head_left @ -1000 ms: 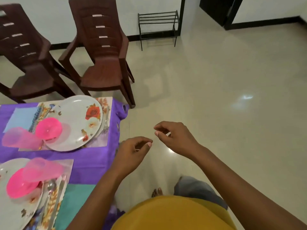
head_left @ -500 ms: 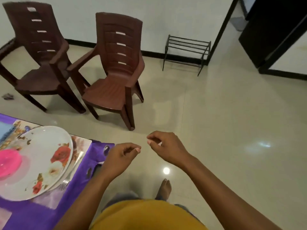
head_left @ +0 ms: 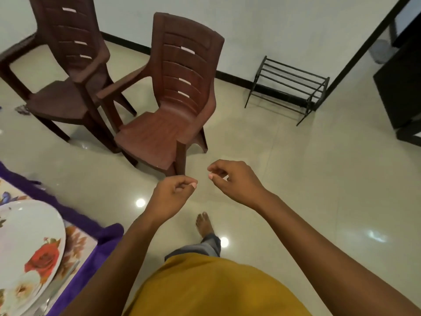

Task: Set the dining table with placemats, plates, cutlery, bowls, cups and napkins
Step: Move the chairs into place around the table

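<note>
Glossy cream floor tiles (head_left: 296,179) are filling most of the frame, with two brown plastic chairs (head_left: 173,106) standing at the upper left and a black wire rack (head_left: 289,87) sitting against the wall at the upper right. Only a corner of the surface is showing at the lower left, where a purple cloth (head_left: 100,242) is hanging over the edge under a flowered placemat (head_left: 75,242) and a white plate (head_left: 29,247) with a red rose print. What looks like cutlery is lying just beside the plate's lower rim, too blurred to name. Both hands are hovering over the floor at the centre of the frame, well apart from the plate: the left hand (head_left: 170,197) and the right hand (head_left: 237,181) are each curling loosely with nothing in the grip, thumb and forefinger nearly meeting. The person is probably facing away from the surface. As for handling, the plate is looking stiff, smooth and likely slippery, possibly breakable, so taking it by the rim with a thumb on top and fingers beneath would be the safer hold; the placemat is appearing thin and flexible, best slid or lifted by an edge.
</note>
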Motion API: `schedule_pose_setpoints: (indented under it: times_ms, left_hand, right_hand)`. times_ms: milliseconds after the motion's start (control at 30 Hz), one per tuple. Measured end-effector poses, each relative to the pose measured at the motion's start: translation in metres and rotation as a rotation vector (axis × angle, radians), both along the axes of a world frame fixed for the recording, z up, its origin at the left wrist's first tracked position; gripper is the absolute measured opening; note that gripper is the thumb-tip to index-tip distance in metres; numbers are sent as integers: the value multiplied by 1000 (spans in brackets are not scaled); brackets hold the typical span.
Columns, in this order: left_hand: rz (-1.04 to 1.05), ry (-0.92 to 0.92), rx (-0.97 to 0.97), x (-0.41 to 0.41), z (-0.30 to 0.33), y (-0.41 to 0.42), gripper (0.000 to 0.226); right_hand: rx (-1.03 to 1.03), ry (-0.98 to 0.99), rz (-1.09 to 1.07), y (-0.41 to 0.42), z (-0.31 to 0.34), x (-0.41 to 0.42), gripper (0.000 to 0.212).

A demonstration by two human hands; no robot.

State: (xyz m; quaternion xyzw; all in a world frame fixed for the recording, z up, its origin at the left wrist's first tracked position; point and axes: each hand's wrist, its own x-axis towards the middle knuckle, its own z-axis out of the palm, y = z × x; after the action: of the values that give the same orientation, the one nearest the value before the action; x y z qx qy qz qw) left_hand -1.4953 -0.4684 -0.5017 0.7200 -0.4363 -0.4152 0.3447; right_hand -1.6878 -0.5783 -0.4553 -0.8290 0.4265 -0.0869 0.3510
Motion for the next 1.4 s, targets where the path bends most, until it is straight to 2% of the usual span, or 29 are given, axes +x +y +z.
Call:
schedule_pose_setpoints:
  times_ms: [233,400,600,700,800,967,1167,1300,1400]
  left_hand:
    - [49,32,39,53,2,-122,21]
    - [104,6,138,87,2,-190,22]
    - [70,-168,288,110,-40,-249,39]
    - [94,-199,401,119,-70,-278,58]
    - [-7,-300,512,123,-100,-306,60]
    - [-33,-390,624,130,-148,-336,74]
    - [-113,-353,628,125,-184,-367,71]
    - [-78,-386,642,125,-202,-383,73]
    - [-77,-330,673,135,-208,-393,75]
  right_hand:
    - [4,88,37,-129,-11,51,28]
    - [-7,180,146,-213,-24,95,28]
    - [-93,353,409,-307,-67,152,36]
    - [-131,436,557,-350,-96,181,33]
    - [-252,562,762,-391,-132,208,39]
    - [-317,696,1058,-440,-194,241,62]
    - [-165,711,1264,-477,-236,252,50]
    - [-109,710,1360,-490,-249,267,53]
    - [-106,727,1445,-492,-255,277,61]
